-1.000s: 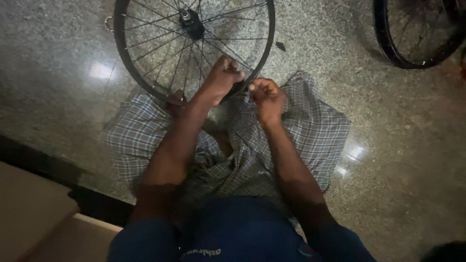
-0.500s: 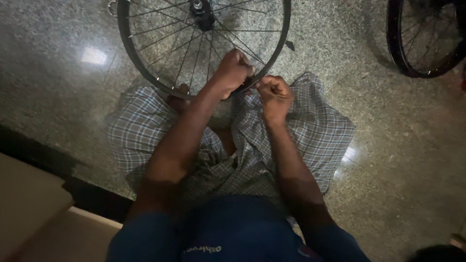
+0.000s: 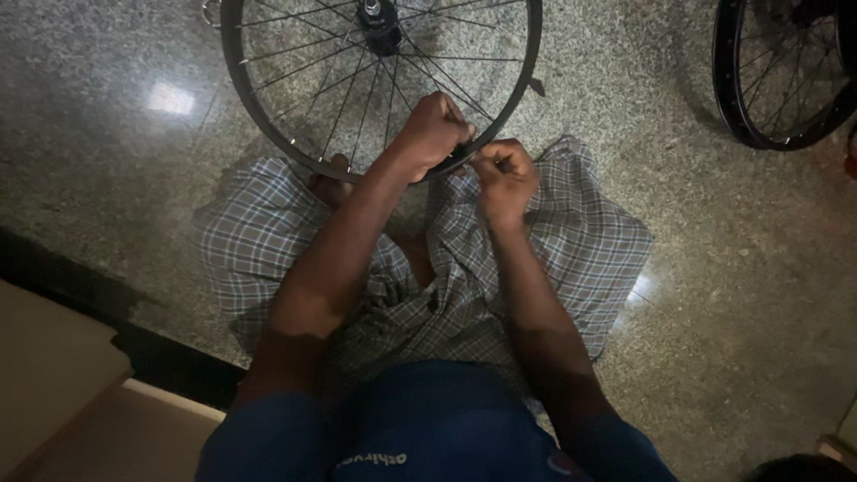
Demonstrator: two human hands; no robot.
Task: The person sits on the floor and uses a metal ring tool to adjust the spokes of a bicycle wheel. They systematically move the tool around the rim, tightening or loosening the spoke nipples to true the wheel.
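Since the earlier frames, both hands have closed toward one another on the rim, and the wheel sits slightly more central in view.

Nearest the camera, at 6 o'clock, is a dark blue shirt (image 3: 420, 428). Beyond it a grey checked cloth (image 3: 589, 250) covers the crossed legs and spreads over the floor to either side, with a bare foot (image 3: 332, 183) showing under the rim at about 10 o'clock from the cloth's middle.

Left hand (image 3: 435, 134): fingers curled shut over the wheel's rim, gripping it from above. Right hand (image 3: 504, 174): just beside the left, at its 4 o'clock, fingers bunched together at the rim; whether they pinch a small part or tool cannot be told, as the contact point is dark.

Bicycle wheel (image 3: 268, 116): black rim without tyre, silver spokes, dark hub (image 3: 379, 22) at 12 o'clock of the view. Its near edge rests against the lap, and the rest extends past the top of the frame.

Farther off, at 2 o'clock, a second wheel (image 3: 741, 107) stands well apart on the speckled stone floor (image 3: 116, 170).
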